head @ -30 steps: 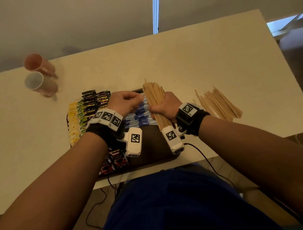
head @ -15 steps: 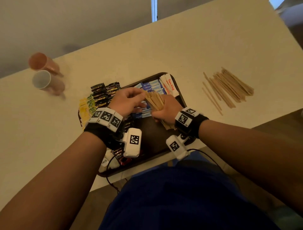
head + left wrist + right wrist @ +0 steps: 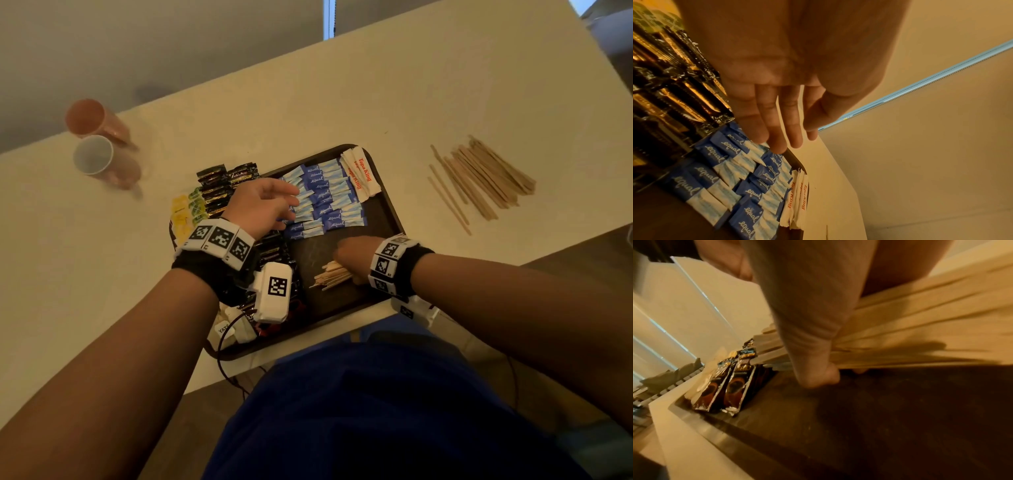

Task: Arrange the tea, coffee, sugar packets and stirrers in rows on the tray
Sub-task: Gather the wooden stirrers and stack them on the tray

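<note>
A dark brown tray (image 3: 383, 219) holds rows of blue sugar packets (image 3: 323, 198) (image 3: 729, 177), white packets with orange print (image 3: 359, 173) (image 3: 799, 199), dark coffee sachets (image 3: 224, 186) (image 3: 729, 384) and yellow tea packets (image 3: 181, 214). My right hand (image 3: 352, 258) grips a bundle of wooden stirrers (image 3: 330, 275) (image 3: 910, 331) low over the tray's bare near part. My left hand (image 3: 263, 205) (image 3: 783, 123) hovers over the blue packets with straight fingers, holding nothing.
A loose pile of wooden stirrers (image 3: 483, 178) lies on the cream table (image 3: 411, 102) right of the tray. Two cups (image 3: 99, 144) lie at the far left. The table's near edge runs just under the tray.
My right hand has brought the stirrer bundle down from over the blue packets to the tray's near part. My left hand has let go of the bundle and spread its fingers.
</note>
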`<state>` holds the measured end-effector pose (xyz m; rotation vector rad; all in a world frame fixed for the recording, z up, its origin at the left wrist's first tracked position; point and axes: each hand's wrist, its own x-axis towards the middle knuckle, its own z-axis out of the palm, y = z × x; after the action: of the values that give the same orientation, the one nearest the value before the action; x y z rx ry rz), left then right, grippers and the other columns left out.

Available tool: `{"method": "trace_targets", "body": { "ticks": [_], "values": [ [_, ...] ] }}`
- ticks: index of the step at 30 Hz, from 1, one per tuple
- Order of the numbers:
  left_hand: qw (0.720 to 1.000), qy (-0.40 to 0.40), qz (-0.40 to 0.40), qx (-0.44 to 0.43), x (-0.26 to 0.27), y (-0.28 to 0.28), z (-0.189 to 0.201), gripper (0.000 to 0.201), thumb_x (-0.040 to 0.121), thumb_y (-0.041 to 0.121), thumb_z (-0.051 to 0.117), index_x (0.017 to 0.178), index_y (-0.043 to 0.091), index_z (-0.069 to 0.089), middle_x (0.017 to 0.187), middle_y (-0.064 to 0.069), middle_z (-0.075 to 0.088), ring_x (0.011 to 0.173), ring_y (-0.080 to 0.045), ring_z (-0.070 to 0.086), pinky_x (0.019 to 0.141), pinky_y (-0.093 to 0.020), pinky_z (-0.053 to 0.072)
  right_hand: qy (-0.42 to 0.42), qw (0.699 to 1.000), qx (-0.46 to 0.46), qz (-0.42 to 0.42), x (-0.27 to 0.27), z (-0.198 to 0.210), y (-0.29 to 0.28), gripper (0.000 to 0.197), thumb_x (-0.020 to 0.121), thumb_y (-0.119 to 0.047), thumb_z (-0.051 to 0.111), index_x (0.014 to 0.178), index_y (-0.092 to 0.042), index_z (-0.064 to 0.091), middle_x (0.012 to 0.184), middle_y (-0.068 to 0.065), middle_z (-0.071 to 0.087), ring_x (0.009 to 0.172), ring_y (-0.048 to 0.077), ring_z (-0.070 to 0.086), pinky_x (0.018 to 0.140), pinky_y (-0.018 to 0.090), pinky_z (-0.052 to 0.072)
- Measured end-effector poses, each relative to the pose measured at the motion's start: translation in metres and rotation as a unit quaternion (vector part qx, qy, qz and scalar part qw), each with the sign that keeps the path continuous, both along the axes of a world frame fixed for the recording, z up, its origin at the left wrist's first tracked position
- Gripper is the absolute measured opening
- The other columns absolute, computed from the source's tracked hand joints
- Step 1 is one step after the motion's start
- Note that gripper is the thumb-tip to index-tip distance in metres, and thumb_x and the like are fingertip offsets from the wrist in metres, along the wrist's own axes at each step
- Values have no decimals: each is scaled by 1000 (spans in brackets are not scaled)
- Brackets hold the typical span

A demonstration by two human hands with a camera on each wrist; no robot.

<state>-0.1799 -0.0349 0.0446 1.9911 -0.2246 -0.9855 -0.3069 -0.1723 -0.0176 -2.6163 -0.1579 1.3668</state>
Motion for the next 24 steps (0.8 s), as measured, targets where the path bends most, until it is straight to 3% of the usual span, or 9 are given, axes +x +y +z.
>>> {"method": "trace_targets", "body": {
  "ticks": [6,11,14,18,24],
  "values": [
    [1000,11,14,-4,2,-1,1,24,92,-1,57,97,20,69,100,-6,73,81,-17,70,78,-35,59,-61,998,-6,3,-10,-5,-4,51,92,-13,58,138,-7,37,138,16,42,125,34,44,101,43,43],
    [1000,17,18,-11,2,-8,3,25,92,-3,55,94,19,68,100,-9,72,78,-18,68,71,-31,57,-73,996,-23,39,-12,-6,-10,82,76,-31,78,140,-11,31,141,14,36,127,35,38,101,46,43],
    [1000,19,21,-13,1,-11,4,25,93,-3,56,92,19,68,99,-9,72,77,-18,68,69,-31,56,-81,994,-34,63,-13,-2,-14,93,70,-45,81,142,-16,28,143,11,33,131,33,35,103,50,41],
    [999,20,23,-16,0,-14,5,21,93,0,59,93,19,68,98,-8,72,78,-18,68,71,-32,56,-93,994,-46,35,-15,3,-23,92,69,-51,78,141,-19,31,143,6,34,130,30,37,101,51,41],
    [999,27,23,-12,-1,-14,4,18,93,4,61,94,20,68,100,-8,73,80,-18,68,73,-33,57,-84,996,-12,13,-21,0,-28,76,79,-35,75,142,-20,35,142,7,36,129,29,37,103,45,42]
  ]
}}
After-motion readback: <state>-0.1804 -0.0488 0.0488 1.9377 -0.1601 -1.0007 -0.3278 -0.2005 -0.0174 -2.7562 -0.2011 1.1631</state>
